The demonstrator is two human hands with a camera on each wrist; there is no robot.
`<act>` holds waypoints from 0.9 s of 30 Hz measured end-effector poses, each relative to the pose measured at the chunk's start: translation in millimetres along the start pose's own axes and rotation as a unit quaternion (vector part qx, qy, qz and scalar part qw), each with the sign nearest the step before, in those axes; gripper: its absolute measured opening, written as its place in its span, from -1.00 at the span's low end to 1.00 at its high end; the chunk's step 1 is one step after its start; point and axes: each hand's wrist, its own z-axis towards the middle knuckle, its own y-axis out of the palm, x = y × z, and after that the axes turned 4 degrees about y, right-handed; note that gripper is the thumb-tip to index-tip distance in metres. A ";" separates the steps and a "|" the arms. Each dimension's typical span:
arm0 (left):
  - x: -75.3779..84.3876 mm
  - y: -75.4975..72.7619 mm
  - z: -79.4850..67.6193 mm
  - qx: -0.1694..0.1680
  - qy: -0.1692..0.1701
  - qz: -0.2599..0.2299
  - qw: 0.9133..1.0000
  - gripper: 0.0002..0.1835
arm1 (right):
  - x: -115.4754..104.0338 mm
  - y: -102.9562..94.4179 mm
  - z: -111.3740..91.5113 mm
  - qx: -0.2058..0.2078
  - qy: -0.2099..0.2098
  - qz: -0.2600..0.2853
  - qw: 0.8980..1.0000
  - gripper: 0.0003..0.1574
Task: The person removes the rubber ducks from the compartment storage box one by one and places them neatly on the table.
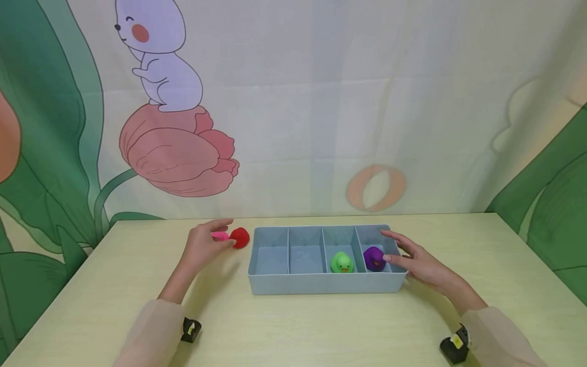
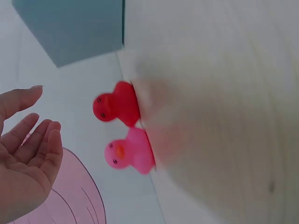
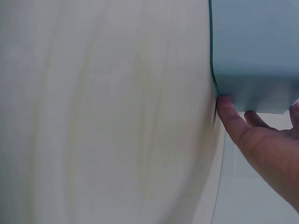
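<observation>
My left hand (image 1: 204,247) is beside a red toy duck (image 1: 240,238) and a pink toy duck (image 1: 220,236), left of a grey-blue divided box (image 1: 321,284). In the left wrist view, a gap shows between the loosely bent fingers (image 2: 44,144) and both ducks, which sit side by side. My right hand (image 1: 426,267) holds the box's right end, with thumb and forefinger over the rim and other fingers (image 3: 233,116) against the outside wall. A purple toy duck (image 1: 374,259) sits in the rightmost compartment. The compartment beside it contains a green toy duck (image 1: 342,263).
The box's two left compartments contain no ducks. A pale wooden table (image 1: 293,331) lies beneath everything. Behind it hangs a printed curtain (image 1: 284,127) with a white animal and a pink flower. Dark wrist devices (image 1: 191,330) are worn at both sleeves.
</observation>
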 end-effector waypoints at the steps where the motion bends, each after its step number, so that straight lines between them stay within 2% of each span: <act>1: 2.6 2.3 -1.2 0.003 0.005 -0.001 1.000 -0.45 | -0.1 0.3 0.1 0.000 0.001 0.001 1.000 -0.14; 11: 26.8 22.5 -12.2 0.016 0.068 -0.029 0.997 -0.46 | -2.5 2.4 -1.4 -0.005 -0.006 0.007 1.000 -0.14; 16: 37.9 31.8 -15.7 0.012 0.085 -0.060 0.994 -0.47 | -2.8 2.2 -2.1 -0.005 -0.008 0.008 1.000 -0.14; 23: 53.7 45.3 -20.3 0.013 0.118 -0.069 0.991 -0.48 | -2.1 2.6 -1.6 -0.003 -0.008 0.012 1.000 -0.14; 27: 62.1 52.4 -22.8 0.005 0.124 -0.086 0.989 -0.47 | -2.4 3.2 -2.0 -0.003 -0.011 0.015 1.000 -0.14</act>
